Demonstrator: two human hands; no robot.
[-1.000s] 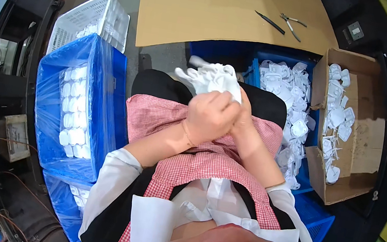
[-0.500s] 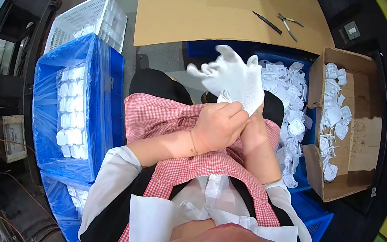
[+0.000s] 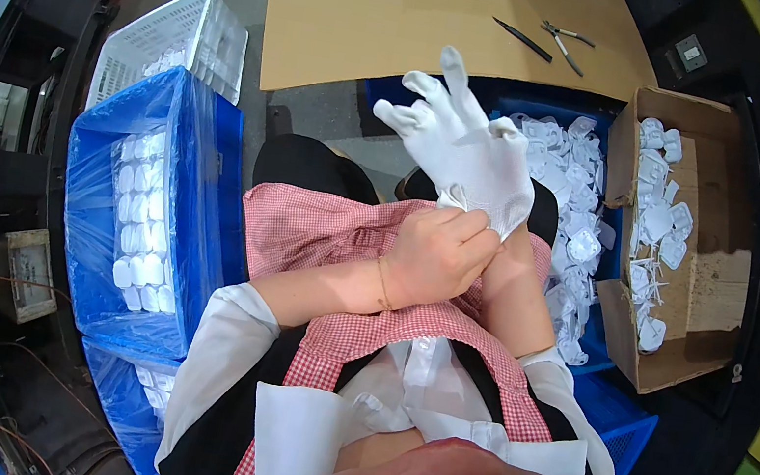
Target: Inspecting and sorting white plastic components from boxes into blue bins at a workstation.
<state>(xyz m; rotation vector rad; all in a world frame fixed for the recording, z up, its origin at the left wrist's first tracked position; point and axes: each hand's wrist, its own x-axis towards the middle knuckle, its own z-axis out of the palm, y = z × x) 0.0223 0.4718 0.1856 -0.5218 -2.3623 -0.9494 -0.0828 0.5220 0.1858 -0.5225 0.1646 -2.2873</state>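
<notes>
Head view: we saw the right hand point(image 3: 488, 153) inside a white glove point(image 3: 462, 156) at the far edge of the checked apron point(image 3: 312, 227), its fingers spread, gripping nothing. The bare left hand point(image 3: 437, 255) was clamped on the glove's cuff point(image 3: 508, 206), probably because that loose edge gave a good hold. Right of the apron we noted white parts point(image 3: 584, 245) in a blue crate point(image 3: 595, 355), perhaps for easy reach; well beyond the apron, pliers point(image 3: 564, 44) lay on cardboard point(image 3: 373, 28).

Clearance exists ahead-left of the gripping left hand point(image 3: 441, 257). The blue crate point(image 3: 221, 212) obstructs farther left; the gloved right hand point(image 3: 474, 161), ahead
</notes>
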